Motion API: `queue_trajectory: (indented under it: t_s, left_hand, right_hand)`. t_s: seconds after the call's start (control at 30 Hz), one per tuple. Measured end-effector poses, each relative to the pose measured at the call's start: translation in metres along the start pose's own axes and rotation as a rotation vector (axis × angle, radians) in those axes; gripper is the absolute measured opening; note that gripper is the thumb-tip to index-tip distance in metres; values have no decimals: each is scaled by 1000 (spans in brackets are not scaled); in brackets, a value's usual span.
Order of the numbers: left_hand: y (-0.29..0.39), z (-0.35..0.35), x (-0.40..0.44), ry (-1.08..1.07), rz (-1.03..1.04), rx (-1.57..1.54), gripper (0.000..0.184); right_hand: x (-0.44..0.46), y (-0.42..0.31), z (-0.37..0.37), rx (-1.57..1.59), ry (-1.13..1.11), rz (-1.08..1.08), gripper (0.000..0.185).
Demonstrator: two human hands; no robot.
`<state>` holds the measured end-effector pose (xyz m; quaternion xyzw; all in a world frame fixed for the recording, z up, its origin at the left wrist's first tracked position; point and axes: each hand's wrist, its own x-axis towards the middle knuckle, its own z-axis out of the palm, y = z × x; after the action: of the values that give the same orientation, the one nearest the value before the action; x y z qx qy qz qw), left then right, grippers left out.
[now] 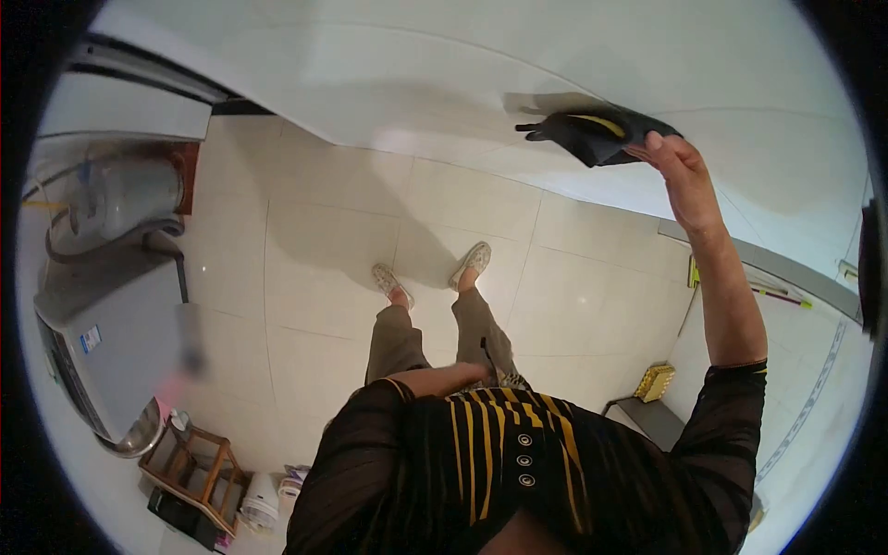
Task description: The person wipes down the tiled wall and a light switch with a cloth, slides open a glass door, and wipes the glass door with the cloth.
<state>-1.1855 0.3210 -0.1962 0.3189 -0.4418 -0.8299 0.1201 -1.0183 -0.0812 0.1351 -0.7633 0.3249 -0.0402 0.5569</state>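
The dark cloth (597,143) on the far right looks matt, in front of a smooth white surface (416,92) with a low sheen. The pale floor tiles (324,287) look glossy and catch small spots of light. On the near left, the bowl (141,437) looks like shiny metal and the rack (218,474) like smooth wood. The shirt (435,453) has thin, sheer cloth sleeves (717,407); the trousers (395,342) are matt cloth

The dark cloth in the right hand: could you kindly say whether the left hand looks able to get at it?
Probably yes: the left hand is down by the trousers, and nothing visible blocks its way to the dark cloth.
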Motion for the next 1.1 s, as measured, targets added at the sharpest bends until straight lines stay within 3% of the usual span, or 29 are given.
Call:
queue_trajectory:
  t_s: [0.2,0.33,0.37,0.4,0.43,0.47,0.53,0.57,0.6,0.67,0.73,1.1]
  left_hand:
    - [-12,6,-29,-150,169,10,45]
    - [-33,-17,-55,-108,315,-69,50]
    - [-44,-29,-63,-40,325,-117,51]
    - [-29,-48,-96,62,195,-223,47]
    - [-56,-56,-95,174,147,-334,46]
    - [-52,-76,-116,376,78,-229,36]
    - [-113,-103,-102,751,108,-241,37]
    - [-79,-130,-136,870,-47,-55,35]
    - [-92,-142,-130,1105,49,-232,34]
    - [-119,-174,-117,1183,54,-379,34]
    - [-123,-189,-108,1347,395,-731,35]
    - [-206,-214,-9,1330,523,-962,36]
  right_hand:
    - [22,17,37,-25,-35,83,32]
    - [48,29,82,-111,-121,115,43]
    - [53,35,93,-117,-119,117,43]
    - [60,44,106,-160,-144,161,46]
    - [70,56,115,-205,-174,200,48]
    - [82,84,121,-109,-234,238,46]
    - [94,109,142,-219,-174,179,46]
    - [102,131,148,-221,-198,176,46]
    - [110,154,151,-206,-209,212,46]
    - [124,187,164,-187,-231,243,46]
    - [129,213,174,-156,-190,199,44]
    - [179,378,237,-61,-213,194,41]
